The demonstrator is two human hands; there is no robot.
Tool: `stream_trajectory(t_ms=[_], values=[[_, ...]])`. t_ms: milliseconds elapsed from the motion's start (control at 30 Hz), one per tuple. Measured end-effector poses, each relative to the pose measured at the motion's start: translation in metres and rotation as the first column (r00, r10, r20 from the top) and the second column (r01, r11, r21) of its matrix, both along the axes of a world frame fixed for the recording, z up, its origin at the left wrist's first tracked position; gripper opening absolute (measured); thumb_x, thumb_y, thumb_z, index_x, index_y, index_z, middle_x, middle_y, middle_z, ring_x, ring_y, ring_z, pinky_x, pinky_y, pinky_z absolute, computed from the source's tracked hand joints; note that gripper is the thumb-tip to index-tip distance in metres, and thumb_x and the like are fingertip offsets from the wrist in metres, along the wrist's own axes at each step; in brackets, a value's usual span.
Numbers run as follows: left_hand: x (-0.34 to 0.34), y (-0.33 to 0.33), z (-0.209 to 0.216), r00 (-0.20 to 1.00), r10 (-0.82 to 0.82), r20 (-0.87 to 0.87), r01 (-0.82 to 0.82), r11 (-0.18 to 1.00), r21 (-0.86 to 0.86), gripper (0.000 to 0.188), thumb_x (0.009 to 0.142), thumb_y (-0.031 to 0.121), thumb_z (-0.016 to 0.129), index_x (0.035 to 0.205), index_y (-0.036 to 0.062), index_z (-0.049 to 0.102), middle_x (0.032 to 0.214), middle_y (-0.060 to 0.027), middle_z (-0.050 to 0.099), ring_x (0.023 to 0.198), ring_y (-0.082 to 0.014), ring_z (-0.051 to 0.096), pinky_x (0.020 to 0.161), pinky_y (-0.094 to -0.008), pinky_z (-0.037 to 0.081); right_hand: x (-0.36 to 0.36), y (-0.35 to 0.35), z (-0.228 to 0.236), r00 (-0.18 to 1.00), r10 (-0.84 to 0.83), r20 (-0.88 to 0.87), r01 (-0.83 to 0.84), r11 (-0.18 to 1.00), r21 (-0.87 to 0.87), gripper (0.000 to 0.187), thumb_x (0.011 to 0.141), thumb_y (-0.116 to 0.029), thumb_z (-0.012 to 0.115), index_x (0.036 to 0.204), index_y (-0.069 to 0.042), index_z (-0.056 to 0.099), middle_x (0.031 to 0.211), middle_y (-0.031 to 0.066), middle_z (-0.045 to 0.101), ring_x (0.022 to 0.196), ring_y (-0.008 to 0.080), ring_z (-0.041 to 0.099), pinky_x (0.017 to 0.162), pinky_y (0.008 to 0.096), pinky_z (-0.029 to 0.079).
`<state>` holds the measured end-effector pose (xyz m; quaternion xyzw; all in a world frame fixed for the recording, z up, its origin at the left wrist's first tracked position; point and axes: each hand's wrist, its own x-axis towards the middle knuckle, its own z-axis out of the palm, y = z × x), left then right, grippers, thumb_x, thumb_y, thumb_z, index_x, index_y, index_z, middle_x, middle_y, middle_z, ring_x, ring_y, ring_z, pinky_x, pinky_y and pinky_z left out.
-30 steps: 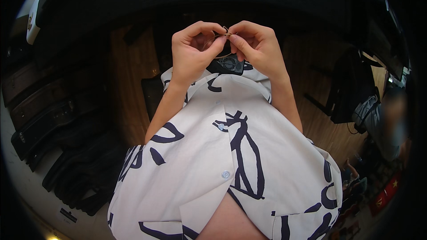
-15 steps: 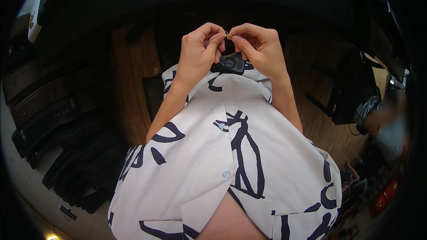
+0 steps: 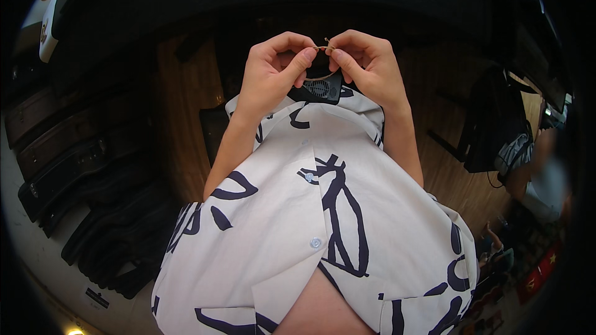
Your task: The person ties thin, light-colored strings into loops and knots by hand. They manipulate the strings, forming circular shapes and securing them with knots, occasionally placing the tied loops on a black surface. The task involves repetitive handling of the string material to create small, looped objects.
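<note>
A thin tan cord (image 3: pixel 322 78) curves in a small loop, like a bracelet, in front of my body. My left hand (image 3: pixel 271 74) pinches one side of it between thumb and forefinger. The other side is pinched by my right hand (image 3: pixel 371 73), beside a short end that sticks up. A small reddish spot shows on the cord between the fingertips; its detail is too small to tell. Just below the loop, at the hem of my white shirt (image 3: pixel 292 211) with dark drawn lines, lies a black device (image 3: pixel 320 90) with a round grille.
Several dark cases (image 3: pixel 59 142) stand in a row on the left. A black bag (image 3: pixel 487 121) and a pale bundle are at the right, over a wooden floor (image 3: pixel 434 142). Beyond, a blurred person (image 3: pixel 543 180) and a red flag (image 3: pixel 539 273) appear near the rim.
My hands have moved slightly apart, the left one a little to the left. More of the cord now shows between the fingertips, and a short end sticks up by the right hand.
</note>
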<state>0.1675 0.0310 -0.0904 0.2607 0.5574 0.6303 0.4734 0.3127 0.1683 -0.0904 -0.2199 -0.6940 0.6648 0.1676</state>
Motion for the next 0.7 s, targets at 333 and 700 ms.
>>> stream_trajectory(t_ms=[333, 700], values=[[0.003, 0.003, 0.002, 0.997, 0.069, 0.018, -0.068, 0.996, -0.058, 0.011, 0.094, 0.009, 0.067, 0.094, -0.0022, 0.066, 0.070, 0.0001, 0.060, 0.052, -0.0038, 0.053, 0.045, -0.0176, 0.038, -0.002, 0.001, -0.001, 1.000, -0.019, -0.019, 0.018, 0.999, -0.034, 0.017, 0.090, -0.004, 0.063, 0.106, -0.005, 0.067, 0.078, 0.0064, 0.069, 0.065, 0.0093, 0.065, 0.054, 0.0195, 0.049], [0.005, 0.002, -0.005, 0.989, -0.006, -0.147, 0.004, 1.000, -0.010, 0.006, 0.092, 0.004, 0.066, 0.089, -0.0009, 0.065, 0.070, -0.0005, 0.062, 0.058, -0.0040, 0.055, 0.052, -0.0192, 0.041, -0.003, 0.000, 0.008, 1.000, -0.014, 0.022, 0.017, 0.989, -0.146, 0.010, 0.091, -0.008, 0.065, 0.097, -0.001, 0.065, 0.067, 0.0039, 0.065, 0.053, 0.0054, 0.057, 0.046, 0.0184, 0.041]])
